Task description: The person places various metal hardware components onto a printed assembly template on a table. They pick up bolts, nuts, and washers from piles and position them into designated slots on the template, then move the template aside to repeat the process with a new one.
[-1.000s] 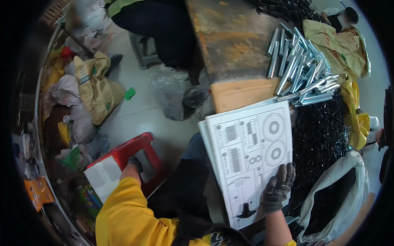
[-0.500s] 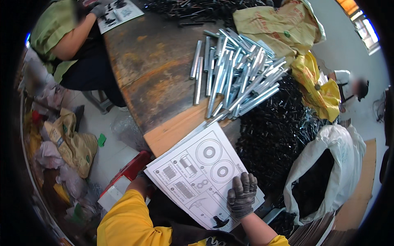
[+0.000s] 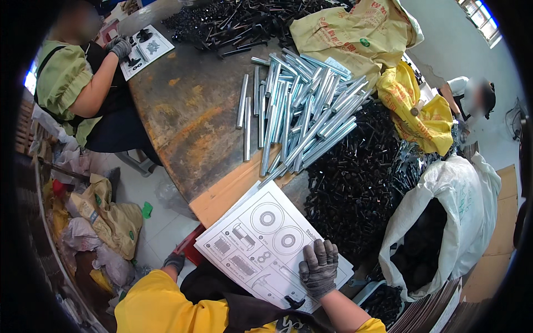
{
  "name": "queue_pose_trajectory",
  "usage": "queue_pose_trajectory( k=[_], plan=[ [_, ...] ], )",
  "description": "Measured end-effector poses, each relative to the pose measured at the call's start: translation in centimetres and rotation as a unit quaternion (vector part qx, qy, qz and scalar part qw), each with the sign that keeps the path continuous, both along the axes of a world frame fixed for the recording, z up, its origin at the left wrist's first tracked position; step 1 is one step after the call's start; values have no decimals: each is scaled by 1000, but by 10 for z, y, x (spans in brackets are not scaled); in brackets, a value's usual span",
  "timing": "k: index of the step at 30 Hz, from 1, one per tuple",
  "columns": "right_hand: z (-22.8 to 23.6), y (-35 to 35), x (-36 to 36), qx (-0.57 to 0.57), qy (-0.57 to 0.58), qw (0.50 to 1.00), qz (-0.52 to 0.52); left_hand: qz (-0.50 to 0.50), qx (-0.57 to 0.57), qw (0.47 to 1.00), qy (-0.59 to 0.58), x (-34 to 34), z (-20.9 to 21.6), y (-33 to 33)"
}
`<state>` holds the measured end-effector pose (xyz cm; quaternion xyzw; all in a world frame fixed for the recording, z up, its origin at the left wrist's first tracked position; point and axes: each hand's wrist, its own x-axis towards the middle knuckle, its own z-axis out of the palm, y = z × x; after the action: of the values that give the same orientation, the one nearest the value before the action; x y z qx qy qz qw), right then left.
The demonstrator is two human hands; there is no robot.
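My right hand [image 3: 319, 270], in a grey glove, lies flat with fingers outstretched on the right side of a printed sheet [image 3: 233, 224]. That sheet tops a small stack and shows line drawings of discs, screws and a hammer-like part. Close to the hand's wrist, a small black curved part [image 3: 295, 302] rests on the paper's lower edge. Down at my left side, my gloved left hand [image 3: 175, 260] is beside a red object [image 3: 192, 242] below the table edge. The left fingers are too small and shaded to show whether they grip anything.
Shiny metal tubes [image 3: 302, 105] lie piled beyond the sheet on the worn table [image 3: 166, 105]. Black bolts [image 3: 355, 183] heap to the right, near an open white sack [image 3: 466, 188]. Yellow sacks [image 3: 355, 33] lie behind. A co-worker [image 3: 75, 83] sits at far left.
My left hand has come out from beside the sheets and shifted left and down. My right hand stays flat on the paper. The view has shifted, showing more of the co-worker.
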<state>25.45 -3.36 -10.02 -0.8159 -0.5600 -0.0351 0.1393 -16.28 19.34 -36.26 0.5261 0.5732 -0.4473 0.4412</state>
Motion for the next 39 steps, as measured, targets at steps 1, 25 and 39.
queue_pose_trajectory(
  k=[1,25,39],
  plan=[
    [0,0,0,4,-4,1000,3,-10,-10,1000,-24,10,4,-4],
    [39,-38,-50,164,99,919,-344,37,-68,896,-437,118,175,171],
    [-2,-123,-133,-104,242,728,-633,-413,82,704,-572,238,274,117]
  ],
)
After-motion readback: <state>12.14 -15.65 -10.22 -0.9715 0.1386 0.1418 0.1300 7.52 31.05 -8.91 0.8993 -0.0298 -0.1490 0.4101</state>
